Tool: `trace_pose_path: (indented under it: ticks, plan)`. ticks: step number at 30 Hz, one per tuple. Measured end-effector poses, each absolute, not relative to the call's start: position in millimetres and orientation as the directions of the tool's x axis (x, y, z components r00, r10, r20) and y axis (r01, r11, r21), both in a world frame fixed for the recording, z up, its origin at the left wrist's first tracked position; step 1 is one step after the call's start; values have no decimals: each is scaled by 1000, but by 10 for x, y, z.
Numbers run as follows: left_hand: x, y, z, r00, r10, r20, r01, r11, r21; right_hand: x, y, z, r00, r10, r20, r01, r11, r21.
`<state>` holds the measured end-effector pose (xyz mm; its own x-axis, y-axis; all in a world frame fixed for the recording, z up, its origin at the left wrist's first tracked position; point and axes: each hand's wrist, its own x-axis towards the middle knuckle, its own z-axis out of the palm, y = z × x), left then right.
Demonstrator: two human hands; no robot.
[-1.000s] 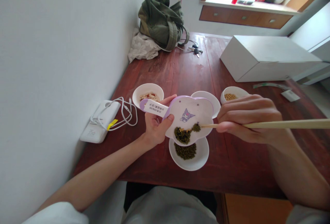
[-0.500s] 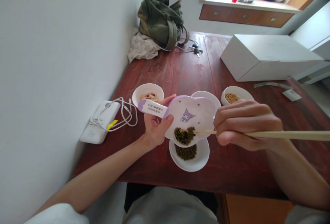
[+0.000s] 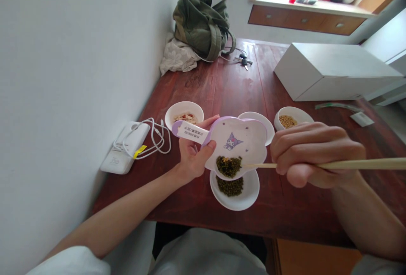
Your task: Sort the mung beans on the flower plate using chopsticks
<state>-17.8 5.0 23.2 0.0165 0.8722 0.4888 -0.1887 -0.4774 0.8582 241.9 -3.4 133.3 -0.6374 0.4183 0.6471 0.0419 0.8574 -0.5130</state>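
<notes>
Working green beans [image 3: 228, 166] on plate with chopsticks [image 3: 260, 165]
Left hand [image 3: 193, 152] clamps flower-shaped plate [image 3: 244, 137]; right hand [image 3: 314, 154] keeps sticks closed, tips together; next move seems to need small, careful push.

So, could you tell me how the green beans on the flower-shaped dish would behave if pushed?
The small green beans look round, so they would probably roll easily. Heaped loosely on the smooth flower-shaped dish, they may scatter if nudged.
</notes>
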Motion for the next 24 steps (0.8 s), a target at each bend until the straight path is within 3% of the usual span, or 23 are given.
trace_pose_path:
  ticks: [4,11,15,19,24]
  plan:
    - [-167,48,257,30,881,472,-195,-458,868,2449,-22,1340,-631,507,587,92,800,-593]
    - [-152,48,208,31,883,468,-207,-452,868,2455,12,1368,-622,591,513,227,763,-605]
    - [-159,54,201,33,877,480,-202,-465,862,2488,6,1420,-614,687,390,370,686,-626]
    - [-181,68,193,27,871,491,-185,-479,858,2578,-40,1427,-595,753,281,391,576,-718]
    - [-182,99,193,-17,876,481,-186,-476,860,2742,-211,1332,-464,840,283,368,473,-801]
